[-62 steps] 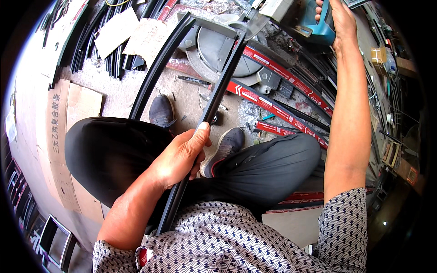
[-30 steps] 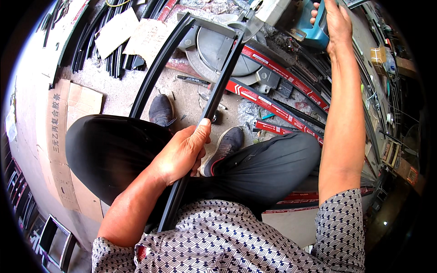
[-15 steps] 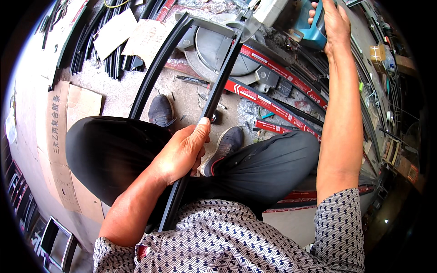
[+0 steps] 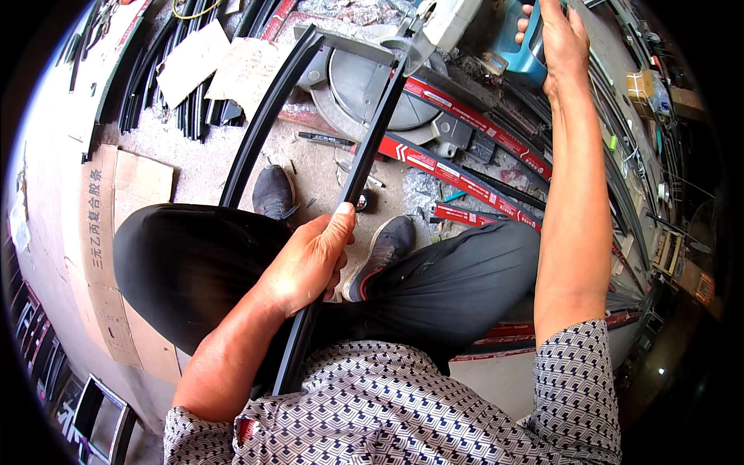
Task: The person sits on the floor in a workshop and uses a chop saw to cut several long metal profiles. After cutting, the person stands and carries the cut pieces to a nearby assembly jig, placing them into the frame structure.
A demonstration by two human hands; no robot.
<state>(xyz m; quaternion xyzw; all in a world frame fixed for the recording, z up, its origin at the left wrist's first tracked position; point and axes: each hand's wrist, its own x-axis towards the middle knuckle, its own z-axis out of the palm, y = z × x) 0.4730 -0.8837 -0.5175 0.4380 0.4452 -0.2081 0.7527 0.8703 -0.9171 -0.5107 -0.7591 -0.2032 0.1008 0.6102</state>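
Observation:
My left hand (image 4: 314, 260) is closed around a long black profile strip (image 4: 364, 159), thumb along its top. The strip slants from my lap up to a mitre saw, its far end resting by the metal fence (image 4: 349, 45) and the clear guard (image 4: 418, 50). My right hand (image 4: 566, 46) is wrapped around the saw's teal handle (image 4: 528, 58) at the upper right. Below the fence lies the round grey saw table (image 4: 364, 85). The blade itself cannot be made out. Another black strip (image 4: 263, 124) curves from the fence's left end toward my left knee.
Red-labelled strips (image 4: 465, 182) lie right of the saw table. A black marker (image 4: 325, 139) is on the floor near my shoes (image 4: 273, 192). Cardboard (image 4: 143, 178) and bundled black strips (image 4: 190, 108) are at the left. A dark frame (image 4: 97, 418) stands at the lower left.
Little differs. The right hand and saw handle appear slightly farther left and higher, along with a small shift of the view. Both hands keep their grips.

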